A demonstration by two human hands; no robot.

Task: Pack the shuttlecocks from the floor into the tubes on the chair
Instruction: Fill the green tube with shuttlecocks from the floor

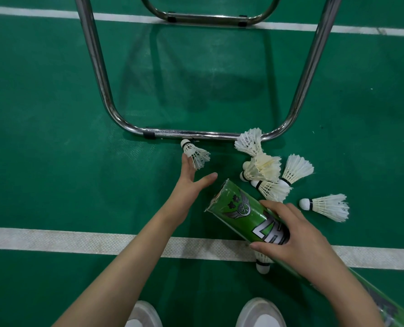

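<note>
I see the green tube lying slantwise above the floor, gripped around its middle by my right hand, fingers wrapped over the top and thumb pressed on the near side; its near end runs off toward the bottom right corner of the view, and its far end points toward the chair frame. My left hand is spread, fingers apart, holding nothing, its fingertips touching the feathers of a single shuttlecock that lies on the green floor just in front of the chair's chrome front bar. To the right of that, a cluster of shuttlecocks is heaped together against the right end of the same bar, some overlapping. One more shuttlecock lies apart to the right of the cluster, cork pointing left. Another shuttlecock sits under the tube and my right hand, cork toward me, resting on the white court line that crosses the floor. At the bottom edge I see the toes of two pale shoes.
</note>
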